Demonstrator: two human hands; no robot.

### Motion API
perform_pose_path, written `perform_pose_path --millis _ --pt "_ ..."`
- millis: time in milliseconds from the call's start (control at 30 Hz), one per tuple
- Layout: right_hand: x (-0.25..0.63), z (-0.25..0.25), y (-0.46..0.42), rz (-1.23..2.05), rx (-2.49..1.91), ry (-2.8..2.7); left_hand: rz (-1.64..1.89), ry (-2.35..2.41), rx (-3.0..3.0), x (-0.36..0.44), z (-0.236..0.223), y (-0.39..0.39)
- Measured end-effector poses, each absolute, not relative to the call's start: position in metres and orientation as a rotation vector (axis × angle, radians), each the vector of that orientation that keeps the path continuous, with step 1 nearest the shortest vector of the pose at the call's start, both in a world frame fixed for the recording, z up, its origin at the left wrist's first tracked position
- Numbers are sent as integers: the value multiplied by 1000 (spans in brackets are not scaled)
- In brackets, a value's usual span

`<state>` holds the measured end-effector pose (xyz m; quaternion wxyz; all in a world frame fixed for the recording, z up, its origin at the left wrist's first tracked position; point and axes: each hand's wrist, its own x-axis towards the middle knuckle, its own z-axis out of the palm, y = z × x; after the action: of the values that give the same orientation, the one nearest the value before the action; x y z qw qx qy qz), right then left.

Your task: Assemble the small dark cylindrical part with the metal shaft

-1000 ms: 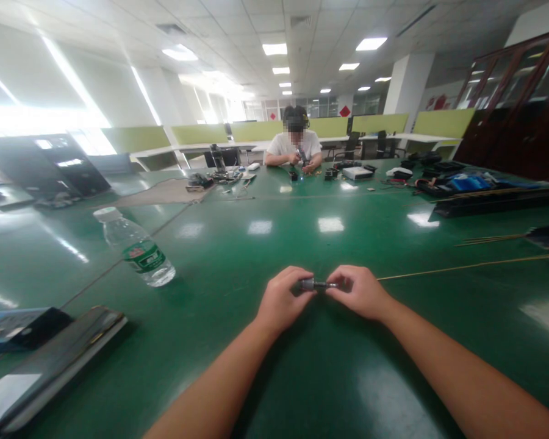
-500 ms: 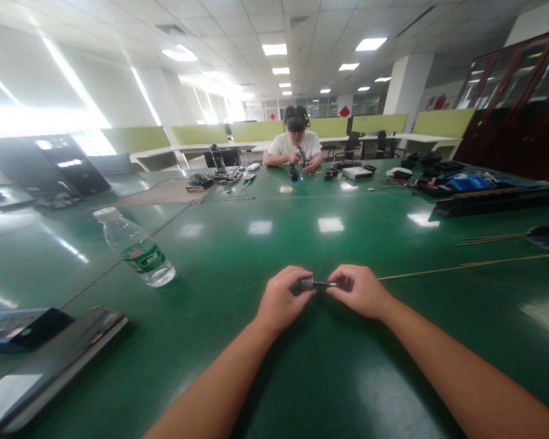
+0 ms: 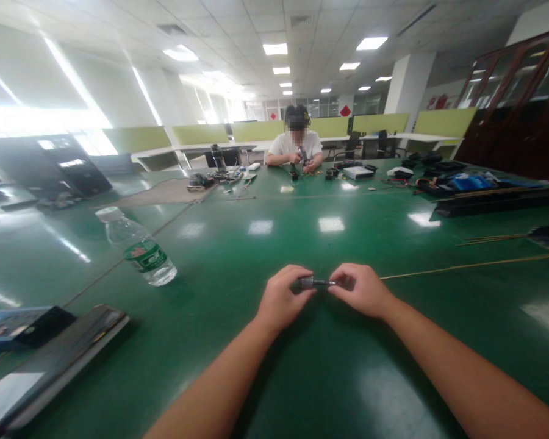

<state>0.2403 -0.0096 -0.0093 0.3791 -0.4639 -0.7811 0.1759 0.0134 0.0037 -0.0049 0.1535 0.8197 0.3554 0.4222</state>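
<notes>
My left hand (image 3: 283,297) and my right hand (image 3: 360,290) meet over the green table (image 3: 265,256) near its front middle. Between them they grip a small dark metal cylindrical part (image 3: 315,283), held level. The left fingers close round its thicker silver end, and the right fingers pinch its thin dark end. Both hands rest low, close to the table surface. What the part is exactly I cannot make out.
A plastic water bottle (image 3: 139,247) lies tilted at the left. Dark flat cases (image 3: 50,353) sit at the near left edge. Thin yellow rods (image 3: 466,266) stretch to the right. A seated person (image 3: 296,146) works at the far side among scattered tools and boxes (image 3: 443,177).
</notes>
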Motion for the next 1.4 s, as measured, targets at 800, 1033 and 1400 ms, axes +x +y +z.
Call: perform_pose_path --millis 800,1033,1400 --pt "242 -10 -8 426 -1194 -1987 1221 1040 2352 11 -5 6" --pt "244 -10 -7 424 -1190 -1991 1237 1036 2349 10 -6 7" --pt "243 -9 -8 421 -1194 -1990 1232 1040 2336 11 -5 6"
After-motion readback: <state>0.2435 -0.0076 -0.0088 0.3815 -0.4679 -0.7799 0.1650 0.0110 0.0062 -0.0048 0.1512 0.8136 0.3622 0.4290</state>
